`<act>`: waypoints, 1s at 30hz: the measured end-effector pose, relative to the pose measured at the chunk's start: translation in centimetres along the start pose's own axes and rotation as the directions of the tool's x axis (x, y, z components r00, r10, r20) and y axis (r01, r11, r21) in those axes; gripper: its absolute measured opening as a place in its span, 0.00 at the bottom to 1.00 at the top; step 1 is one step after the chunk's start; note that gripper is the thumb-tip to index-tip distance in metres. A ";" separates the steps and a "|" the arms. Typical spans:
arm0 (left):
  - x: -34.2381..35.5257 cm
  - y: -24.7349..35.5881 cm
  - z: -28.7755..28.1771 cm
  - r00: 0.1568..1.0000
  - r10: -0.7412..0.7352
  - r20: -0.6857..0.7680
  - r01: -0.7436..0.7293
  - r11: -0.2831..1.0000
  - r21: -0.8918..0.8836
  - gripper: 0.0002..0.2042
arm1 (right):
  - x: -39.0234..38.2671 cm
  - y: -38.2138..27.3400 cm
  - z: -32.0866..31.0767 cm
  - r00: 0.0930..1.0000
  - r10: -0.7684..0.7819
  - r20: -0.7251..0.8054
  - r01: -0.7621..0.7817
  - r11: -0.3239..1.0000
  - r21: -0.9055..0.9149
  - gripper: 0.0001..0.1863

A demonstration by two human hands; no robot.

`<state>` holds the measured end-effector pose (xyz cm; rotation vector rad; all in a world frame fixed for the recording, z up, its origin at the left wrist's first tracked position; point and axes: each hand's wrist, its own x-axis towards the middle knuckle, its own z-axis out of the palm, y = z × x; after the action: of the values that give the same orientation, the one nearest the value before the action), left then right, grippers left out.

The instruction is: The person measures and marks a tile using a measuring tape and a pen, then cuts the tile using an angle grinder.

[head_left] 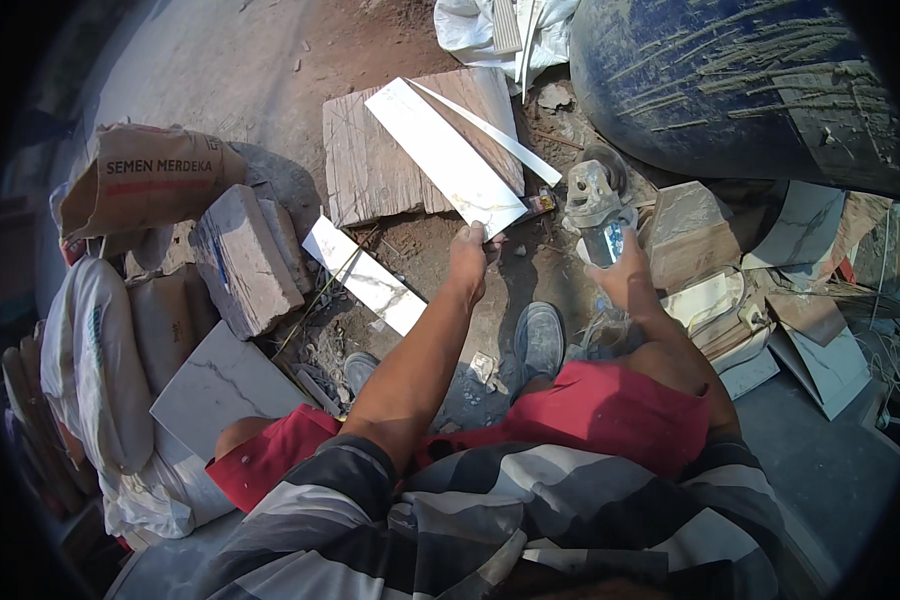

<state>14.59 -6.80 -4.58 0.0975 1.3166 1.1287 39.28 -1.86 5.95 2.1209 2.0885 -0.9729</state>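
My left hand (468,262) pinches the near end of a long white marble-look tile strip (440,155), which lies at a slant on a wooden board (355,165). A thin white offcut (490,132) rests along the strip's right side. In my right hand (625,272) is a dusty angle grinder (592,195), its head pointing away from me, close to the right of the strip's near end. The grinder's disc is hard to make out. Left of my left forearm, a second veined tile strip (365,275) lies on the ground.
A big blue drum (710,80) lies at the far right. Broken tiles (690,235) are piled to the right. A stone block (245,260), a paper cement bag (150,185), white sacks (95,350) and a grey tile (230,385) stand on the left. Rubble surrounds my shoes (538,340).
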 end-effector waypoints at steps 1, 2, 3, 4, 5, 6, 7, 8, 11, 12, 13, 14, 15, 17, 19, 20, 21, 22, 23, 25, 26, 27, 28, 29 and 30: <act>-1.0 0.8 -0.5 0.999 0.017 -0.028 -0.017 1.000 0.003 0.14 | 0.0 -0.2 0.3 0.998 -0.048 -0.049 0.051 0.998 0.043 0.41; -2.1 1.8 -1.1 0.996 0.093 0.003 -0.093 0.992 -0.081 0.14 | -0.2 -0.3 0.7 0.991 -0.083 -0.108 0.091 0.993 0.079 0.40; -3.1 2.9 -1.6 0.980 0.195 0.046 -0.185 0.968 -0.172 0.15 | -0.4 -0.5 1.1 0.992 -0.090 -0.086 0.097 0.991 0.087 0.40; -3.9 4.1 -1.9 0.983 0.184 -0.005 -0.181 0.962 -0.202 0.15 | -0.4 -0.7 1.5 0.989 -0.100 -0.111 0.112 0.987 0.112 0.39; -4.8 5.4 -2.2 0.977 0.213 -0.020 -0.211 0.946 -0.245 0.16 | -0.5 -0.9 1.8 0.981 -0.122 -0.153 0.144 0.980 0.138 0.39; -5.4 6.7 -2.2 0.970 0.223 -0.095 -0.241 0.929 -0.281 0.17 | -0.6 -1.0 2.2 0.986 -0.107 -0.128 0.125 0.983 0.136 0.39; -6.1 7.9 -2.4 0.969 0.225 -0.100 -0.245 0.921 -0.303 0.16 | -0.5 -1.1 2.5 0.988 -0.112 -0.110 0.130 0.975 0.178 0.39; -6.5 9.2 -2.5 0.965 0.237 -0.114 -0.262 0.908 -0.327 0.15 | -0.3 -1.2 2.8 0.985 -0.128 -0.113 0.151 0.962 0.227 0.39; -7.9 12.3 -3.0 0.961 0.237 -0.139 -0.270 0.913 -0.306 0.13 | 0.1 -1.4 3.9 0.986 -0.120 -0.114 0.141 0.969 0.204 0.38; -8.3 13.0 -3.1 0.958 0.228 -0.174 -0.271 0.916 -0.295 0.12 | 0.2 -1.4 4.1 0.983 -0.143 -0.112 0.167 0.955 0.244 0.37; -8.4 13.8 -3.3 0.952 0.257 -0.169 -0.296 0.912 -0.283 0.12 | 0.3 -1.5 4.2 0.983 -0.152 -0.102 0.172 0.956 0.236 0.37; -8.6 14.5 -3.5 0.953 0.221 -0.205 -0.274 0.919 -0.283 0.12 | 0.3 -1.6 4.4 0.982 -0.146 -0.118 0.169 0.962 0.216 0.37; -8.8 15.1 -3.8 0.964 0.204 -0.172 -0.246 0.928 -0.278 0.11 | 0.4 -1.8 4.6 0.980 -0.140 -0.144 0.168 0.964 0.205 0.37; -9.0 15.9 -4.3 0.972 0.184 -0.144 -0.218 0.938 -0.269 0.11 | 0.5 -2.2 4.7 0.982 -0.145 -0.125 0.170 0.959 0.226 0.37; -9.1 16.3 -4.7 0.978 0.185 -0.094 -0.204 0.935 -0.290 0.11 | 0.8 -2.5 4.8 0.983 -0.141 -0.118 0.167 0.954 0.250 0.37; -9.1 16.4 -4.8 0.979 0.190 -0.076 -0.204 0.937 -0.285 0.12 | 0.9 -2.7 4.8 0.984 -0.138 -0.110 0.160 0.960 0.231 0.37; -9.1 16.4 -4.9 0.977 0.198 -0.080 -0.213 0.935 -0.284 0.12 | 0.9 -2.8 4.9 0.987 -0.122 -0.107 0.142 0.967 0.212 0.38; -9.0 16.5 -5.1 0.977 0.196 -0.078 -0.210 0.935 -0.284 0.12 | 0.9 -3.0 4.9 0.986 -0.134 -0.096 0.152 0.965 0.213 0.38; -9.0 16.5 -5.1 0.978 0.200 -0.062 -0.210 0.935 -0.285 0.12 | 0.9 -3.1 4.9 0.984 -0.147 -0.101 0.167 0.960 0.226 0.37; -9.0 16.6 -5.3 0.979 0.189 -0.074 -0.203 0.937 -0.286 0.12 | 0.9 -3.2 4.8 0.981 -0.160 -0.107 0.181 0.954 0.239 0.37; -9.1 16.6 -5.3 0.979 0.194 -0.060 -0.203 0.937 -0.284 0.12 | 0.8 -3.3 4.7 0.982 -0.161 -0.100 0.182 0.948 0.261 0.37; -9.1 16.6 -5.4 0.980 0.182 -0.074 -0.196 0.938 -0.284 0.12 | 0.7 -3.4 4.7 0.979 -0.173 -0.110 0.198 0.939 0.282 0.37; -9.2 16.5 -5.4 0.980 0.190 -0.060 -0.199 0.938 -0.285 0.12 | 0.7 -3.5 4.7 0.983 -0.163 -0.090 0.182 0.943 0.280 0.37; -9.2 16.4 -5.5 0.979 0.197 -0.045 -0.202 0.937 -0.285 0.12 | 0.7 -3.5 4.8 0.984 -0.156 -0.090 0.175 0.947 0.269 0.37; -9.2 16.1 -5.6 0.979 0.196 -0.046 -0.201 0.937 -0.286 0.12 | 0.7 -3.6 4.8 0.980 -0.163 -0.111 0.187 0.948 0.259 0.36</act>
<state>2.13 -7.94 10.27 0.0047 1.1608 1.4876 33.98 -2.82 3.21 2.1591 2.3418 -1.2728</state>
